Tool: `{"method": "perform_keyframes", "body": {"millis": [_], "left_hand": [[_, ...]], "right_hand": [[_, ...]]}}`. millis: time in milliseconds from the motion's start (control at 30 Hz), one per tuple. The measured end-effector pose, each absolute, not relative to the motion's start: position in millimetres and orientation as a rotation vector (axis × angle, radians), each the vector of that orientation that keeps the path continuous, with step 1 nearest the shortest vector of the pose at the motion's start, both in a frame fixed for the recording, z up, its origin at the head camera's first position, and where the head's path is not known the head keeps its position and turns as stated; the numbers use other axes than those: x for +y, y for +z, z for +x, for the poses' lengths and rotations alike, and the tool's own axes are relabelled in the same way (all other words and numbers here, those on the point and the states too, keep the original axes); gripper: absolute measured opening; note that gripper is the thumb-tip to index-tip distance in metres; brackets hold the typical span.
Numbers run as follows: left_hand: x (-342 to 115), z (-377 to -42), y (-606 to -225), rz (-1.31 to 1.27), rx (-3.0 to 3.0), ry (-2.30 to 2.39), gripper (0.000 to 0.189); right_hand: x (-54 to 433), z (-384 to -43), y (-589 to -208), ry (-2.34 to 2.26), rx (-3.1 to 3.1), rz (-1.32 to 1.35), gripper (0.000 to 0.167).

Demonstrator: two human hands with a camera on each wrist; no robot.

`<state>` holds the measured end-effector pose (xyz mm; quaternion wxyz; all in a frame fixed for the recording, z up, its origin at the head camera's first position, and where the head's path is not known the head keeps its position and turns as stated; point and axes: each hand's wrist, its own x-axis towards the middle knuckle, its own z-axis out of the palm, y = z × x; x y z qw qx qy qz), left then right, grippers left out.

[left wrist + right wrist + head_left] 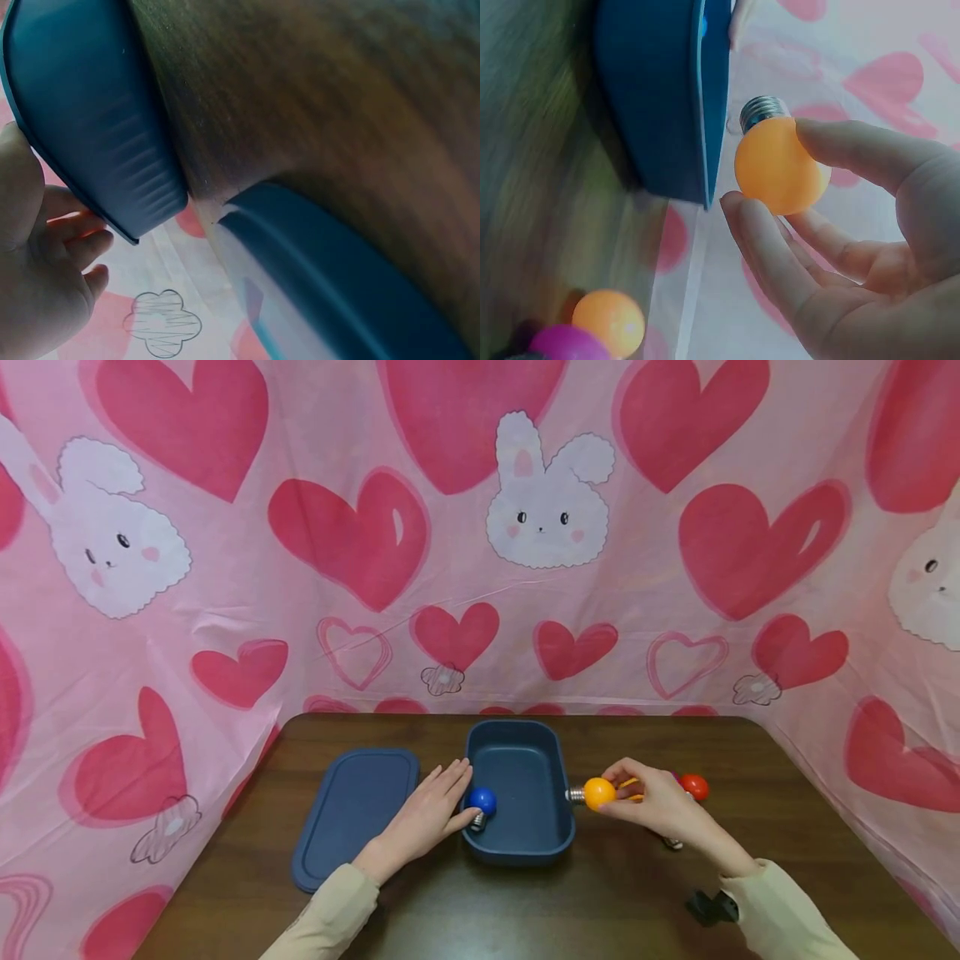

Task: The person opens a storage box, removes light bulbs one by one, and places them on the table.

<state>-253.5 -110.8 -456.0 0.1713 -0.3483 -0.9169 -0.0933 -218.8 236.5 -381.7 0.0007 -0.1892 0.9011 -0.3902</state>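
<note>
My right hand [651, 795] pinches an orange light bulb [599, 794] between thumb and fingers, its metal screw base pointing left at the right rim of a dark blue container [528, 793]. In the right wrist view, this orange bulb [778, 166] is held up beside the container's wall [660, 97]. A blue light bulb [483, 800] lies inside the container against its left side, base toward the front. My left hand [427, 806] rests at the left rim with its fingers extended, its thumb overlapping the blue bulb's base. In the left wrist view, fingers [75, 225] touch the rim.
A dark blue lid [352, 814] lies flat on the brown wooden table [600, 910] left of the container. Beyond my right hand are a red bulb [695, 787], a magenta bulb [570, 343] and another orange bulb [609, 322]. A pink heart-patterned cloth [450, 585] hangs around the table.
</note>
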Motion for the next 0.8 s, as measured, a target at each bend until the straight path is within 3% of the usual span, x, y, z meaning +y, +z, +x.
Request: {"method": "perform_keyframes", "body": {"millis": [800], "left_hand": [[-111, -251, -454, -0.984, -2.628, -0.26, 0.066]], "right_hand": [[335, -186, -406, -1.124, 3.064, 0.032, 0.047]]}}
